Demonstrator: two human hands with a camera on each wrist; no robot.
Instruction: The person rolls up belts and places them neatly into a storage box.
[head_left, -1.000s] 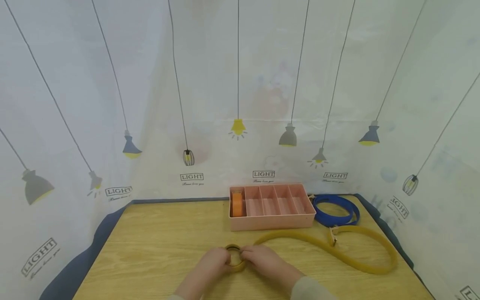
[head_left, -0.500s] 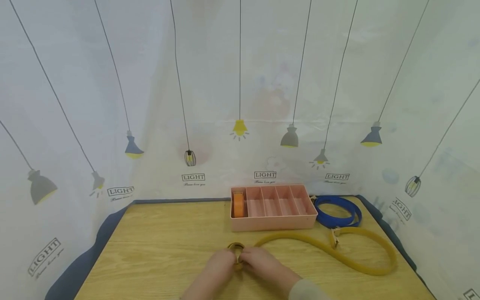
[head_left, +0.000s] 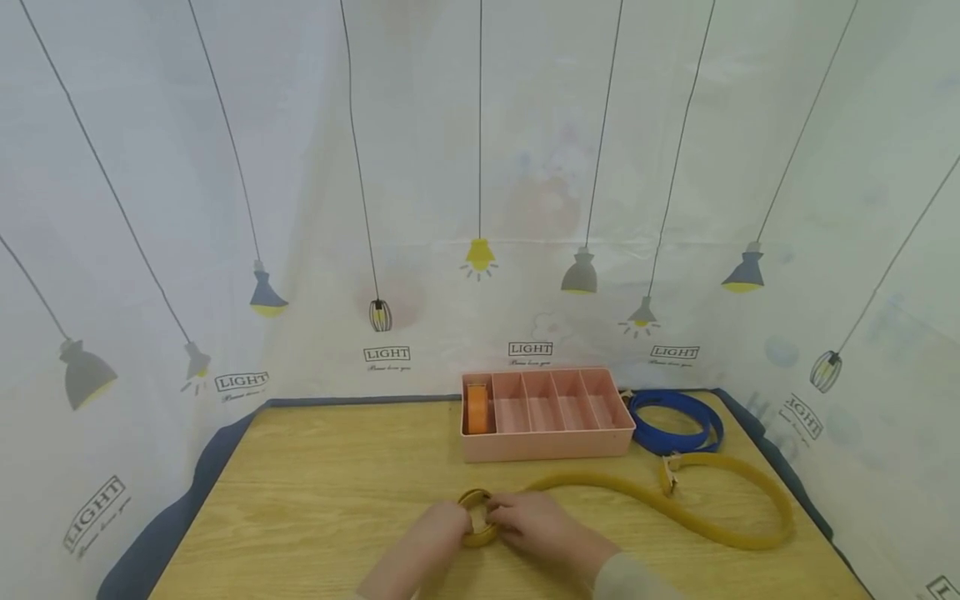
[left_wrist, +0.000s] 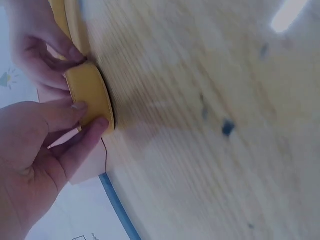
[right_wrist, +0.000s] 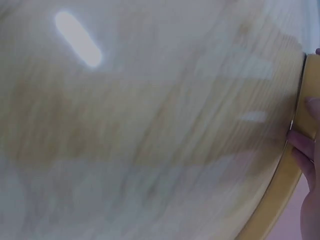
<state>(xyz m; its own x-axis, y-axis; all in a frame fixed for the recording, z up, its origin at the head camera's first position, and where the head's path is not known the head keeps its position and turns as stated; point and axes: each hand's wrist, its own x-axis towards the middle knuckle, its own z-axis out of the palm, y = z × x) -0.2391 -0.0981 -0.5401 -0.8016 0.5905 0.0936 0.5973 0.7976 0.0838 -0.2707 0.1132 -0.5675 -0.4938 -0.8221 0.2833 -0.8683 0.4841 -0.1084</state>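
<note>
A mustard-yellow belt (head_left: 615, 485) lies along the table, its near end wound into a small ring-shaped coil (head_left: 478, 540). My left hand (head_left: 435, 535) pinches the left side of this coil between thumb and fingers; in the left wrist view the belt's stitched outer face (left_wrist: 90, 95) shows between them. On the coil's right side my right hand (head_left: 534, 523) grips the strap, fingertips at the ring's inner edge. In the right wrist view only the fingers (right_wrist: 302, 145) show, on the strap's edge. The metal buckle (head_left: 670, 473) sits at the belt's far end, right.
Behind the hands stands a pink divided box (head_left: 543, 446); its leftmost compartment holds a rolled orange belt (head_left: 477, 408). A blue belt (head_left: 675, 400) lies loosely coiled to the right of the box. A lamp-printed sheet (head_left: 480, 167) hangs round the wooden table (head_left: 315, 467).
My left hand closed in over the coil, then drew back to its left side. The coil looks narrower half a second ago and rounder now. The loose strap shifted slightly near my right hand.
</note>
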